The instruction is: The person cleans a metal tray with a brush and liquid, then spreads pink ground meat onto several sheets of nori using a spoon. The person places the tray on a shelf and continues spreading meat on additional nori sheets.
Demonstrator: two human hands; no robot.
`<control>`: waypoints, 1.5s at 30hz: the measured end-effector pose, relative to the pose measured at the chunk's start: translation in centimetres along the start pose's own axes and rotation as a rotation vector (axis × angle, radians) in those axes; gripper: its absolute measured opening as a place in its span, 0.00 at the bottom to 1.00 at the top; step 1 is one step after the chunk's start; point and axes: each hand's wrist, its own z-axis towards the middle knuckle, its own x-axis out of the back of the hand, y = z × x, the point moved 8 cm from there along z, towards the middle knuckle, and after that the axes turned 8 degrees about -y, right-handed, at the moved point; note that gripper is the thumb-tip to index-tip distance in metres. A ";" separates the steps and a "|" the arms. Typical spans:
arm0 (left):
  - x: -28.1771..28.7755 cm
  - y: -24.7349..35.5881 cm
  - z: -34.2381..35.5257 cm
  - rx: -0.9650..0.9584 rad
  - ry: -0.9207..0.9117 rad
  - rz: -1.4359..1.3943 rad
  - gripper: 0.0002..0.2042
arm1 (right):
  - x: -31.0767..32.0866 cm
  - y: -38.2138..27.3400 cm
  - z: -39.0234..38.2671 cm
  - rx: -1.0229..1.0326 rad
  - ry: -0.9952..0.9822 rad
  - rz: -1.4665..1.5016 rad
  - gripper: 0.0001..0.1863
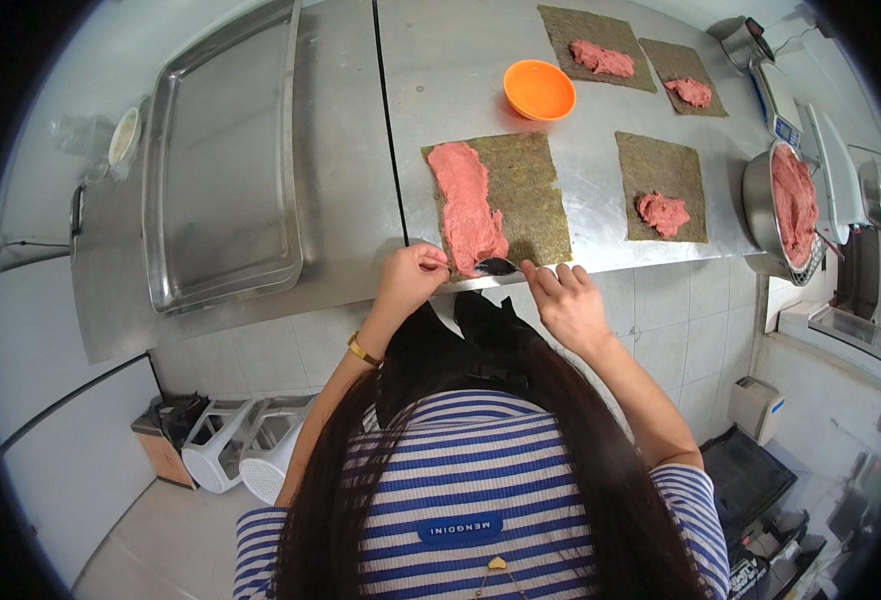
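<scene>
A dark green nori sheet [530, 190] lies on the steel table in front of me. Pink minced meat [465, 200] is spread in a long strip down its left side. My right hand [570, 308] grips a spoon [497, 266], whose bowl rests against the near end of the strip. At the sheet's near left corner is my left hand [415, 272], fingers pinched together; what they hold, if anything, is hidden. To the right, another nori sheet [675, 165] carries a lump of minced meat [663, 214].
An orange bowl [540, 90] stands beyond the sheet. Two more nori sheets with meat lumps lie farther back. A steel bowl [759, 205] of minced meat sits at the right, near a scale [782, 125]. A large metal tray [295, 190] lies at the left.
</scene>
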 end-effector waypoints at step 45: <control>0.2 0.4 -0.2 -0.061 0.012 0.040 0.08 | 0.0 6.8 12.4 0.010 0.206 0.086 0.16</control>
